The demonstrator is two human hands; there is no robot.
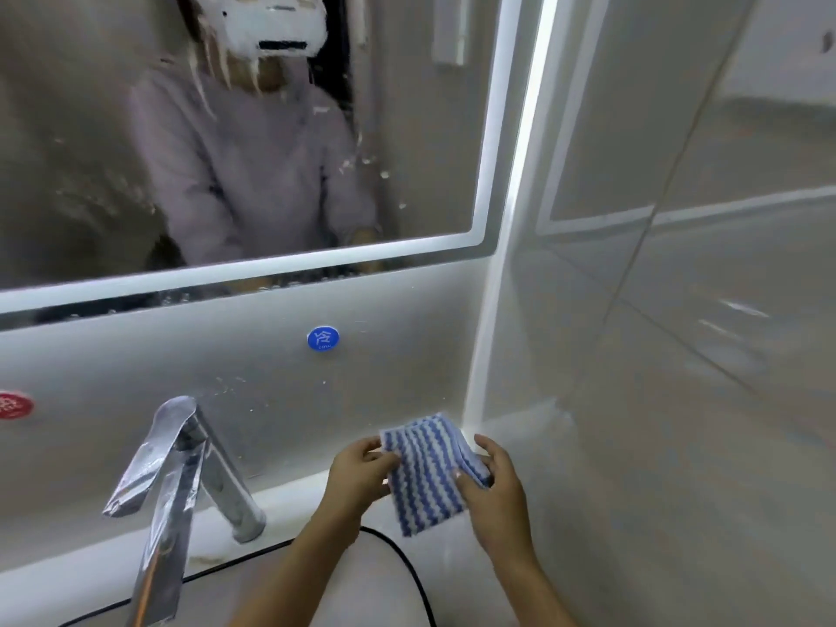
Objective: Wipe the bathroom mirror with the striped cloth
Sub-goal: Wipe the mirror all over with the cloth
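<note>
The blue-and-white striped cloth hangs folded between both hands, low in front of the wall corner. My left hand pinches its left edge. My right hand grips its right side, thumb on the front. The bathroom mirror fills the upper left, framed by a lit white strip. White smears and droplets streak the glass, which reflects a person in a pale sweatshirt. Both hands are well below the mirror's lower edge.
A chrome faucet rises at the lower left, close to my left forearm. A blue round sticker and a red one sit on the backsplash. A black cable crosses the white counter. Glossy tiled wall closes the right side.
</note>
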